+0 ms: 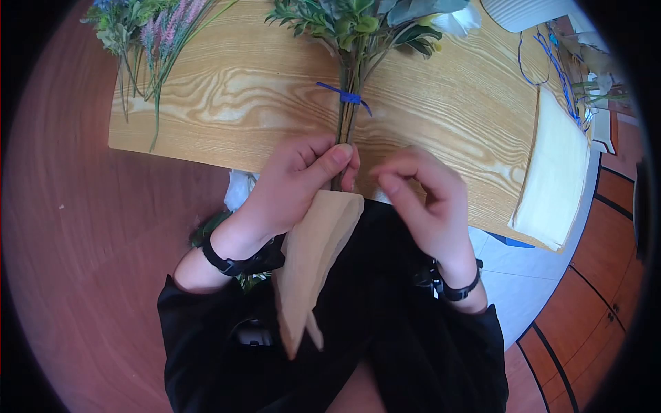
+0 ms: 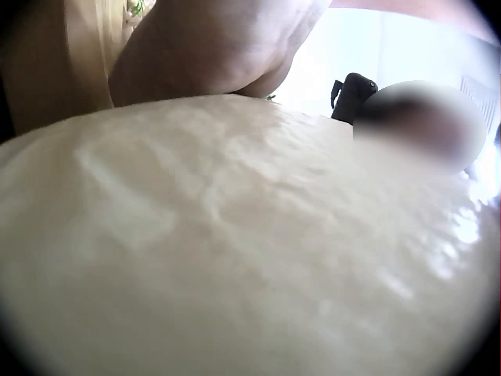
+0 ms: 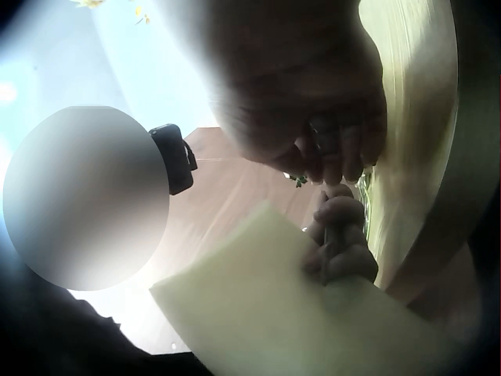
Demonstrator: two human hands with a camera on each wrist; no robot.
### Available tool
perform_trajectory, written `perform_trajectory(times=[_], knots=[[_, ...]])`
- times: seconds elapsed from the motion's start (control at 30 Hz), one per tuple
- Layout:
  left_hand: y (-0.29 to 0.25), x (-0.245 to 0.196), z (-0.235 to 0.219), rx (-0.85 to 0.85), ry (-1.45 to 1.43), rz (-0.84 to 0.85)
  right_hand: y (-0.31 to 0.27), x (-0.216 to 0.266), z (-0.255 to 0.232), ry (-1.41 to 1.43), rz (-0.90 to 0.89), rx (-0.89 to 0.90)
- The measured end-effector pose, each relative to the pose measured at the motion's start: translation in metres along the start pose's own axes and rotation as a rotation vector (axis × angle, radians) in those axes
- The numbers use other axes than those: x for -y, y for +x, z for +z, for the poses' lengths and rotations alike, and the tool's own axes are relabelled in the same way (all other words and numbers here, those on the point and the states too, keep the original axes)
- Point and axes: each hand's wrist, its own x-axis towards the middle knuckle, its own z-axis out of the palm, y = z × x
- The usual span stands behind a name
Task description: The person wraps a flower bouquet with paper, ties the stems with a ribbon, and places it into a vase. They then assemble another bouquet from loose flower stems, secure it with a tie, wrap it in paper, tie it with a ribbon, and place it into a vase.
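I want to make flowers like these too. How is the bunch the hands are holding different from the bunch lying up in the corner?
The tied bunch has a blue tie round its stems; the loose bunch has none. The left hand grips the tied bunch's stems with brown paper; nobody touches the loose bunch. The tied bunch shows mostly green leaves and a white bloom, the loose bunch pink and purple spikes. Both lie on the wooden table.

There are two hands, one tied bouquet at top centre, one loose bunch of flowers at upper left, one brown paper sheet, and one paper stack at right.
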Motion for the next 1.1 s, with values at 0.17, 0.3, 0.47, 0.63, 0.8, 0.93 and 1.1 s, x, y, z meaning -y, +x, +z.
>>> perform_trajectory(times=[0.17,0.3,0.47,0.63,0.8,0.93,1.1], knots=[[0.003,0.0,0.006,0.031,-0.036,-0.036,0.0,0.017,0.001,-0.003,-0.113,0.063],[0.005,0.004,0.011,-0.018,-0.024,0.017,-0.022,0.01,0.008,0.234,0.195,0.038],[0.005,-0.006,0.016,-0.008,-0.041,0.015,-0.012,0.026,0.009,0.101,0.018,-0.003],[0.006,0.003,0.025,-0.027,-0.105,0.017,0.009,0.008,0.008,0.025,-0.218,0.221],[0.008,0.001,0.009,0.086,-0.001,-0.01,0.01,0.003,0.007,0.155,-0.227,0.281],[0.011,-0.002,-0.002,0.106,0.044,-0.019,0.007,0.016,-0.005,0.517,-0.276,0.082],[0.011,0.003,-0.004,0.055,-0.041,-0.061,0.016,0.005,-0.093,1.263,-0.317,0.268]])
